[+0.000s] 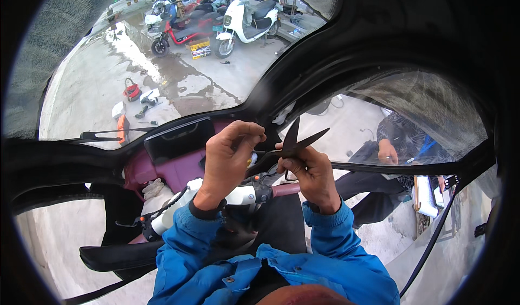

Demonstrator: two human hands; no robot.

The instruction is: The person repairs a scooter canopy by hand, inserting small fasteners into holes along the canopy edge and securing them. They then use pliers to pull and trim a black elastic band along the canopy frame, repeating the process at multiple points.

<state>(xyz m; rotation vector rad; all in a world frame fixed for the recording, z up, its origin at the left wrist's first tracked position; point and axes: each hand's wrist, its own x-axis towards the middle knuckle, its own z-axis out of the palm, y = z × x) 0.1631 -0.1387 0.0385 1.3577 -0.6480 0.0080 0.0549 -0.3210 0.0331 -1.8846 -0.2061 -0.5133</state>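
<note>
My right hand (314, 178) grips dark metal scissors (294, 147) by the handles, with the two blades spread and pointing up and to the right. To the left of the blades is my left hand (227, 156), raised with its thumb and fingers pinched together. Whatever those fingers hold, if anything, is too small to make out. Both hands are above the white handlebar cover (241, 196) of a scooter, whose pinkish grip (285, 189) shows below the scissors.
Clear plastic windows with black edging (401, 168) surround me. A dark panel (179, 141) sits on the purple scooter front (142, 169). At right, outside, a person (401, 137) works. Farther off are a white scooter (249, 23), a yellow box (200, 49) and tools on concrete.
</note>
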